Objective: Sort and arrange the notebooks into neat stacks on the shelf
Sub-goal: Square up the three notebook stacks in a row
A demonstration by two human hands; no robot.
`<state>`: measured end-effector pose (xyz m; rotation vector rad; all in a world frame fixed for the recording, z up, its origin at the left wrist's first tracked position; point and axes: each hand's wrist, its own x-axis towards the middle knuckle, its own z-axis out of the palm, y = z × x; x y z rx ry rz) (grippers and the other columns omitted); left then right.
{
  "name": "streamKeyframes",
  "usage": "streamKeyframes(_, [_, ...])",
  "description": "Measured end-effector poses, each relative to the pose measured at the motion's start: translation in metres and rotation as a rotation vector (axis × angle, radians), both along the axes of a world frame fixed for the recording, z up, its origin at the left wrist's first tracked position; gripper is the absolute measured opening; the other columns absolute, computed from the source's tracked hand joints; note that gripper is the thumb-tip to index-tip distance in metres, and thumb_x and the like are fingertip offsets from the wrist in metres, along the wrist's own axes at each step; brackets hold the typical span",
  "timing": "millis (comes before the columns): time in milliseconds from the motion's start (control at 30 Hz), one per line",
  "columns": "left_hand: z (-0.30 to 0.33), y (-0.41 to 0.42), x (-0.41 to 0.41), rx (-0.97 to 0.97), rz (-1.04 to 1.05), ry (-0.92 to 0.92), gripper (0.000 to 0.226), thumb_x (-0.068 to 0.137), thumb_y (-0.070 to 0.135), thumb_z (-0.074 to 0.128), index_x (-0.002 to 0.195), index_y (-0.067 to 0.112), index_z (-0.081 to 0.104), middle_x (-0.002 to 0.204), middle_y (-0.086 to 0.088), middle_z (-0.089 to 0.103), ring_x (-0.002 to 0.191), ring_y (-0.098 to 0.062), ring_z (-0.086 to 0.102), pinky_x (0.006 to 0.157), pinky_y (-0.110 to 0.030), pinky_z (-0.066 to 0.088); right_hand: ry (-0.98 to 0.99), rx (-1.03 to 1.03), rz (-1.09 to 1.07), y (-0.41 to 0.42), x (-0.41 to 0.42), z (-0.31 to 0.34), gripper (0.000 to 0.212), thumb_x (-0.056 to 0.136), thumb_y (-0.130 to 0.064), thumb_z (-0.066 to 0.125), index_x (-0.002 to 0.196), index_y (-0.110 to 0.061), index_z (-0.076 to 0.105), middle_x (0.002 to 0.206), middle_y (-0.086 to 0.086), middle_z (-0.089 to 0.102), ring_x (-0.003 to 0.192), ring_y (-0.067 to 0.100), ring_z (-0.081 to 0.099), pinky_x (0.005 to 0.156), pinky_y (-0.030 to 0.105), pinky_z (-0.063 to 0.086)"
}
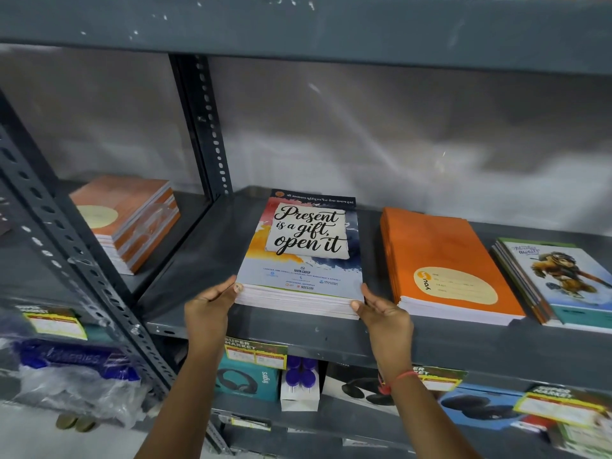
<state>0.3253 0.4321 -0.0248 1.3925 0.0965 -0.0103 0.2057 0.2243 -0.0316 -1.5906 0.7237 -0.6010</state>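
Note:
A stack of notebooks (pixel 303 260) with a "Present is a gift, open it" cover lies flat on the grey metal shelf (pixel 198 253). My left hand (pixel 212 303) presses against the stack's near left corner, thumb on its edge. At the near right corner, my right hand (pixel 381 313) holds the stack the same way. To the right lies an orange notebook stack (pixel 443 260), then a stack with a cartoon cover (pixel 563 279). In the left bay sits a brown-orange notebook stack (pixel 132 220).
A slotted upright post (pixel 205 127) divides the two bays. The shelf above (pixel 298 24) hangs low overhead. Below are boxed headphones (pixel 248 380), a white box with purple caps (pixel 299 382), price tags and a plastic-wrapped package (pixel 76 376).

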Motion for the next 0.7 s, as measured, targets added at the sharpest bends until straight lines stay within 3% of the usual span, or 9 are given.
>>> streamKeyframes(100, [0.000,0.000,0.000,-0.013,-0.009,0.012,0.022,0.078,0.003,0.066,0.089,0.020,0.072,0.087,0.000,0.071,0.080,-0.006,0.066,0.087,-0.027,0.047,0.002,-0.005,-0.001,0.000,0.000,-0.002,0.041,0.078,-0.012,0.072,0.118,-0.013,0.065,0.120,0.003,0.068,0.083,-0.015,0.055,0.085,0.004,0.040])
streamKeyframes(267, [-0.001,0.000,0.001,-0.011,-0.026,-0.021,0.029,0.080,0.002,0.065,0.107,0.009,0.065,0.101,-0.009,0.069,0.082,-0.008,0.064,0.088,-0.026,0.049,0.010,-0.024,0.011,0.002,-0.001,0.001,0.041,0.079,-0.012,0.070,0.120,-0.013,0.063,0.122,0.004,0.067,0.087,-0.013,0.055,0.094,0.014,0.042])
streamKeyframes(333, [0.002,0.000,-0.001,-0.002,-0.057,-0.032,0.031,0.081,0.002,0.063,0.112,0.006,0.062,0.107,-0.011,0.066,0.082,-0.008,0.063,0.080,-0.016,0.053,0.027,-0.042,0.029,0.003,-0.005,0.006,0.041,0.082,-0.012,0.067,0.123,-0.012,0.060,0.125,0.005,0.065,0.095,-0.004,0.058,0.101,0.018,0.041])
streamKeyframes(400, [0.006,0.001,-0.005,0.035,-0.063,-0.025,0.032,0.083,0.003,0.061,0.115,0.001,0.060,0.112,-0.014,0.065,0.090,-0.016,0.063,0.082,-0.016,0.052,0.059,-0.090,0.107,0.004,-0.010,0.013,0.043,0.087,-0.012,0.062,0.129,-0.013,0.055,0.128,0.004,0.062,0.104,0.002,0.056,0.104,0.018,0.040])
streamKeyframes(500, [0.017,-0.013,-0.030,0.250,0.116,-0.112,0.032,0.087,0.011,0.058,0.118,0.003,0.059,0.120,-0.019,0.063,0.106,-0.022,0.060,0.093,-0.029,0.044,0.056,-0.278,0.138,0.001,-0.034,0.022,0.040,0.088,-0.012,0.060,0.128,-0.018,0.056,0.123,0.002,0.066,0.100,0.001,0.061,0.090,0.005,0.042])
streamKeyframes(567, [0.027,-0.036,-0.059,0.400,0.196,-0.257,0.034,0.090,0.016,0.054,0.123,0.008,0.055,0.121,-0.027,0.060,0.104,-0.038,0.062,0.090,-0.045,0.051,-0.048,-0.421,-0.026,-0.011,-0.056,0.028,0.035,0.088,-0.016,0.060,0.122,-0.022,0.062,0.105,0.008,0.074,0.073,0.004,0.066,0.070,0.000,0.044])
streamKeyframes(633, [0.035,-0.073,-0.092,0.442,0.071,-0.422,0.038,0.091,0.017,0.051,0.129,0.014,0.050,0.129,-0.017,0.057,0.099,-0.054,0.057,0.082,-0.060,0.051,-0.160,-0.468,-0.234,-0.037,-0.081,0.035,0.033,0.089,-0.028,0.056,0.121,-0.026,0.063,0.091,0.013,0.077,0.049,0.010,0.054,0.051,0.003,0.037])
streamKeyframes(667, [0.037,-0.095,-0.107,0.405,-0.034,-0.479,0.039,0.091,0.016,0.050,0.130,0.019,0.048,0.133,-0.002,0.051,0.104,-0.052,0.055,0.087,-0.055,0.052,-0.225,-0.447,-0.313,-0.055,-0.091,0.038,0.035,0.090,-0.031,0.053,0.123,-0.026,0.061,0.097,0.010,0.075,0.052,0.008,0.056,0.052,0.001,0.037])
streamKeyframes(700, [0.037,-0.116,-0.119,0.353,-0.136,-0.501,0.041,0.091,0.014,0.051,0.130,0.025,0.046,0.132,0.009,0.046,0.114,-0.043,0.054,0.095,-0.038,0.051,-0.282,-0.402,-0.372,-0.072,-0.099,0.040,0.035,0.092,-0.030,0.051,0.125,-0.024,0.059,0.109,0.004,0.071,0.064,0.004,0.060,0.060,-0.003,0.039])
